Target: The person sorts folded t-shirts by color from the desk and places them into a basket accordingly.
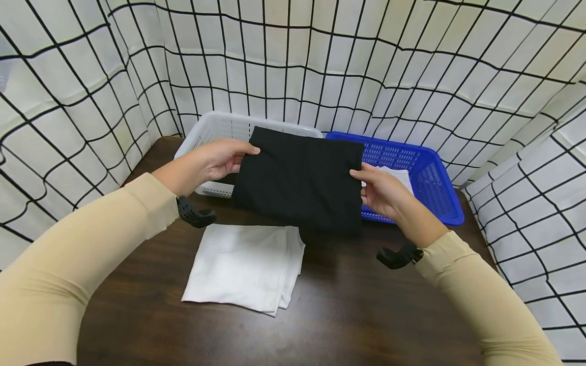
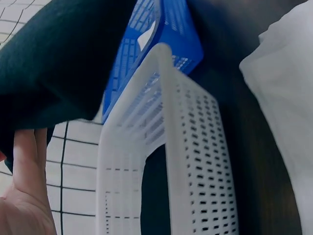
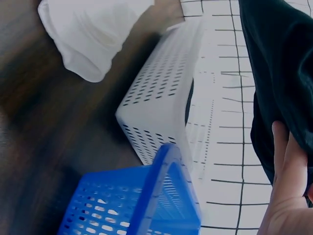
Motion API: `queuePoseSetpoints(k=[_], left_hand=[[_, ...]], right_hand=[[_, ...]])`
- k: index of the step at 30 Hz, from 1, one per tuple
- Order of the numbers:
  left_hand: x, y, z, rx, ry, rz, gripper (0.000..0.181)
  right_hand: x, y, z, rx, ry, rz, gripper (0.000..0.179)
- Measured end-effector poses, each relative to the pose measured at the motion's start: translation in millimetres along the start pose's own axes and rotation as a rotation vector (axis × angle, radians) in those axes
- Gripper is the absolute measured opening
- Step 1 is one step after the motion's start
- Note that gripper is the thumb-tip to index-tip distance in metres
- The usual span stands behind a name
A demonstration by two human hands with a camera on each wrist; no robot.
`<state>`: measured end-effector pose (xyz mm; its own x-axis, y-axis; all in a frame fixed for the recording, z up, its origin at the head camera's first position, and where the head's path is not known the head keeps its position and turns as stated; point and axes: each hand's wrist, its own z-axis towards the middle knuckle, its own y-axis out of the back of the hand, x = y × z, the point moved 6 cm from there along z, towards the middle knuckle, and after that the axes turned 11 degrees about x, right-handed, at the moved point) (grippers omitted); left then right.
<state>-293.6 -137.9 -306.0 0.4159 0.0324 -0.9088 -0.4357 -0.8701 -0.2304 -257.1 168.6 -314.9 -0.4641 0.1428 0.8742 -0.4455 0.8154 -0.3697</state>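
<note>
Left hand [image 1: 220, 158] and right hand [image 1: 382, 185] pinch opposite sides of the black cloth [image 1: 299, 180], lifted by the white basket [image 1: 229, 123] and blue basket [image 1: 430, 183], presumably so it stays spread and off the folded white cloth [image 1: 240, 267].

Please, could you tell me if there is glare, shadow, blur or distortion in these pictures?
Head view: soft glare on the brown table, dark shadow below the black cloth, bent lines on the grid backdrop, from lens or folds I cannot tell; left wrist view: black cloth tinted greenish; right wrist view: grid backdrop washed out, far end of the white basket soft.
</note>
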Motion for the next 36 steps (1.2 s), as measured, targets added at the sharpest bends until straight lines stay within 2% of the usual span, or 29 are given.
queuePoseSetpoints(k=[7, 13, 17, 21, 27, 36], left_hand=[[-17.7, 11.1, 1.5, -0.047, 0.009, 0.008, 0.016], [-30.3, 22.1, 3.7, -0.095, -0.008, -0.001, 0.015], [-35.9, 30.4, 4.3, -0.127, 0.002, -0.003, 0.012], [-40.7, 38.1, 5.5, -0.135, 0.010, -0.026, 0.014], [-47.5, 45.0, 10.6, -0.106, 0.013, -0.082, 0.019], [-65.3, 58.2, 12.6, -0.170, -0.005, -0.047, 0.015]], right_hand=[[13, -1, 19.8, -0.016, -0.016, 0.054, 0.051], [22, -3, 38.0, -0.030, 0.003, 0.071, 0.050], [26, -6, 48.2, -0.019, 0.007, 0.086, 0.049], [30, -7, 56.7, -0.016, -0.001, 0.093, 0.051], [38, -6, 71.7, -0.010, -0.011, 0.106, 0.045], [45, -8, 97.0, -0.011, -0.011, 0.093, 0.051]])
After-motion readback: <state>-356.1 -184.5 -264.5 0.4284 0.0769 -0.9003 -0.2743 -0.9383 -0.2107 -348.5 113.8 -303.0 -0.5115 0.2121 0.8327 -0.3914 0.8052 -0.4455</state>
